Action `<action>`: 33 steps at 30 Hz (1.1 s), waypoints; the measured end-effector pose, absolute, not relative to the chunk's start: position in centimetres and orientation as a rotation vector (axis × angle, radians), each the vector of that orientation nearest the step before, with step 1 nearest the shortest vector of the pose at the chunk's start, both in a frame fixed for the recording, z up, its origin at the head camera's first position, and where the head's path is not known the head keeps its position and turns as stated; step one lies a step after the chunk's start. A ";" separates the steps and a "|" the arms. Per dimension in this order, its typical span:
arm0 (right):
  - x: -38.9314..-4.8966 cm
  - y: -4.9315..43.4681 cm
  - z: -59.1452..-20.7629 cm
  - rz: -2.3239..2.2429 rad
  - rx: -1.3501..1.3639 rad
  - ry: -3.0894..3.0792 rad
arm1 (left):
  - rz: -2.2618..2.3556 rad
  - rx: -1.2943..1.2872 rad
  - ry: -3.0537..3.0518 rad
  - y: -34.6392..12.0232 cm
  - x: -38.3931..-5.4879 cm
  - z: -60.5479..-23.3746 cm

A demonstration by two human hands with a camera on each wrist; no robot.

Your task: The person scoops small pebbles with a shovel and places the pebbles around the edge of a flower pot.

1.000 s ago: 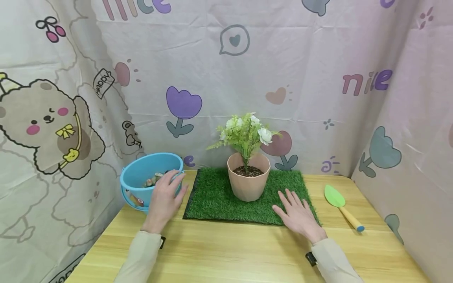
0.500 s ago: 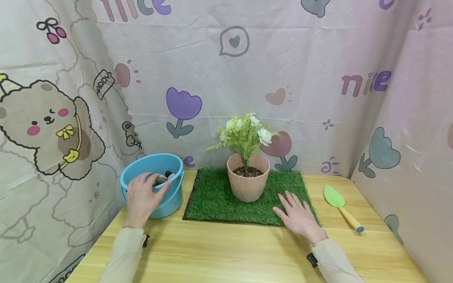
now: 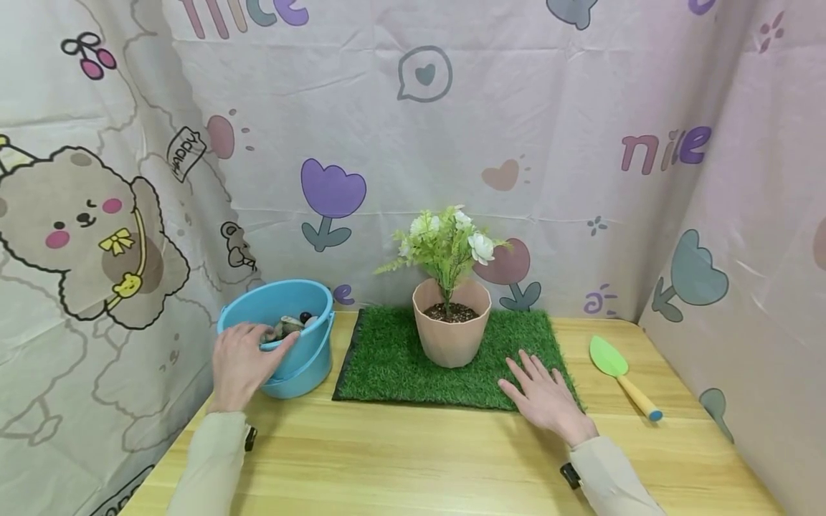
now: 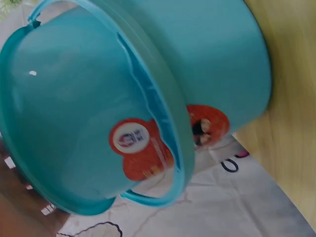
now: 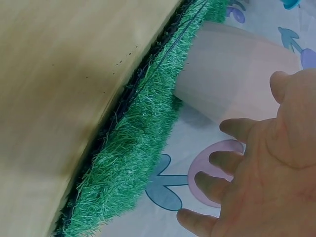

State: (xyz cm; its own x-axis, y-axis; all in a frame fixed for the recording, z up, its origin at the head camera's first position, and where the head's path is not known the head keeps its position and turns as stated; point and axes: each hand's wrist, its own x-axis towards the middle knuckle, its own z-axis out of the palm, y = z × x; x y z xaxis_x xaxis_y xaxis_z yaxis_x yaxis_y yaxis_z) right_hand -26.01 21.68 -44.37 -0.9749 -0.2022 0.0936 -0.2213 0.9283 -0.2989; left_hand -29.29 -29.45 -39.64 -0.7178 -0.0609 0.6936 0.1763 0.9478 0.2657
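A blue bucket (image 3: 300,376) stands at the left of the table with several stones (image 3: 284,328) inside. My left hand (image 3: 244,365) is at the bucket's front rim, fingers bent over the opening and thumb apart from them. Whether it touches the rim cannot be made out. The left wrist view shows the bucket (image 4: 222,54) from close up, with only a blurred bit of hand at the corner. My right hand (image 3: 548,401) lies with spread fingers on the front right of a green turf mat (image 3: 387,373), holding nothing; its palm (image 5: 286,158) shows in the right wrist view.
On the mat stands a pink pot (image 3: 452,340) holding a white-flowered plant (image 3: 445,244). A toy trowel (image 3: 626,376) with a green blade and yellow handle lies at the right. Printed cloth (image 3: 413,143) hangs around the wooden table (image 3: 400,459).
My left hand has moved left along the front of the bucket, from its right side, uncovering more of the bucket's front. My right hand stays in place.
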 end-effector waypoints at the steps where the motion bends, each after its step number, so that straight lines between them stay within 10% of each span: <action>1: -26.0 21.7 -44.4 0.478 0.336 -3.026 | -0.396 -0.100 -2.325 -29.6 -29.3 -39.7; 33: -26.0 21.4 -45.4 0.522 0.331 -3.066 | -0.439 -0.315 -2.069 -29.1 -28.3 -40.8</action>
State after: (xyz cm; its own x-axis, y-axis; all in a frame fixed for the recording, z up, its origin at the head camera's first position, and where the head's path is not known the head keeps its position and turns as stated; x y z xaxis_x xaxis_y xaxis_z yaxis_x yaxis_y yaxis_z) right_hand -26.01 21.36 -45.37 -0.9775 -0.2050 0.0489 -0.2097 0.9219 -0.3257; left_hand -28.34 -29.09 -40.77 -0.5042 0.0460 0.8624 0.3925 0.9017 0.1814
